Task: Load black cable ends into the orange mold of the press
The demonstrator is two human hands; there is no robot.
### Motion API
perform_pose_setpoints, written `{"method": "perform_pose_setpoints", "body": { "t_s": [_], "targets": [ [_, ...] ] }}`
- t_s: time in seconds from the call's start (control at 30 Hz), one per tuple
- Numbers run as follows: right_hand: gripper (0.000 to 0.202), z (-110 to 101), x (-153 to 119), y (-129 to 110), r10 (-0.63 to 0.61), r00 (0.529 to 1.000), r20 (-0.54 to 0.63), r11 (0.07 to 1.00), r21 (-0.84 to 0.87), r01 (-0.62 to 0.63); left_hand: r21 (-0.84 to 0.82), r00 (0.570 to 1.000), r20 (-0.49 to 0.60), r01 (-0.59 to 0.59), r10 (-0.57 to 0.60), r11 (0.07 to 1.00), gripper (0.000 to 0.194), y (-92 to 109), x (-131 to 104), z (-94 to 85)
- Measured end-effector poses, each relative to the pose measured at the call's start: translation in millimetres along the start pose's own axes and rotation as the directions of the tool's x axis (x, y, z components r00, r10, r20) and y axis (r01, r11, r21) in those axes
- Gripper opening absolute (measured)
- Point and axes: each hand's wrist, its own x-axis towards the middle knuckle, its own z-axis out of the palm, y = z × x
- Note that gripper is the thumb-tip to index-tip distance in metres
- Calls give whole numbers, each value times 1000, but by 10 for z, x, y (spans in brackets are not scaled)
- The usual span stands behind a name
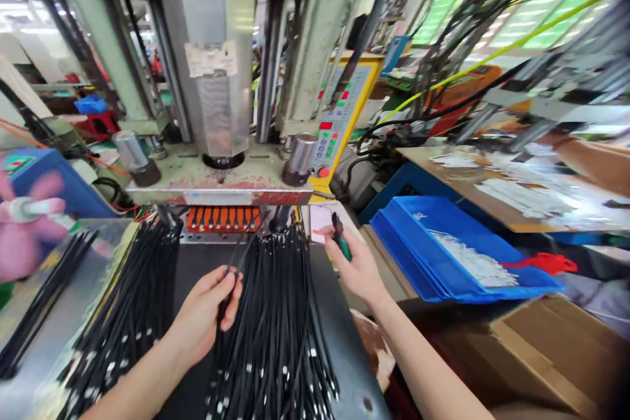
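Note:
My left hand (214, 308) is closed around black cables (241, 249), pinched between thumb and fingers, with their ends reaching up toward the press. In my right hand (357, 266), which is closed, is a pair of pliers (340, 236) with a green handle and dark jaws pointing up. Just under the machine's plate, an orange mold block (224, 218) holds a row of black pieces. Between my hands and beneath the left one lies a thick bundle of black cables (280, 315) with metal-tipped ends. Another bundle (128, 302) hangs on the left side.
The press plate (221, 193) sits above the mold. A yellow control panel (339, 118) stands behind. To the right are blue trays (408, 249) with white parts, a cardboard box (551, 348) and another person's arm (590, 161). A pink fan (29, 216) is at left.

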Motion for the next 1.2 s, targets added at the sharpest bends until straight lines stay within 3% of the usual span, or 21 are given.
{"method": "perform_pose_setpoints", "body": {
  "t_s": [0.13,0.27,0.4,0.53,0.67,0.77,0.83,0.9,1.0,1.1,1.2],
  "targets": [
    [19,293,-517,-601,-254,948,189,932,-214,293,-144,996,85,26,-14,989,36,-14,-102,56],
    [51,666,-728,-906,-459,845,275,742,-404,535,-279,993,114,43,-12,959,35,-44,-250,26],
    [72,878,-793,-1019,-504,808,304,646,-489,586,-379,991,133,65,-15,923,33,-84,-378,-41],
    [75,972,-828,-1068,-527,793,306,603,-522,603,-434,985,168,100,-29,895,31,-108,-439,-116],
    [57,1069,-875,-1024,-555,780,290,603,-505,617,-416,980,199,100,-17,904,31,-103,-463,-173],
    [30,1126,-907,-967,-540,788,297,677,-403,616,-376,978,206,112,-35,920,33,-93,-458,-203],
    [19,1132,-909,-967,-478,826,297,771,-309,557,-318,987,161,71,-20,945,34,-90,-435,-233],
    [21,1108,-887,-1004,-418,864,280,832,-264,487,-193,996,79,-33,49,981,31,-89,-399,-286],
    [28,1054,-839,-1078,-398,875,275,805,-353,477,180,970,42,-244,240,953,26,-76,-347,-404],
    [22,1052,-832,-1109,-371,851,371,717,-469,517,593,893,98,-407,439,695,31,-46,-327,-503],
    [33,1110,-865,-1121,-331,860,388,575,-640,510,795,822,152,-432,549,426,32,-23,-332,-527]
  ]
}}
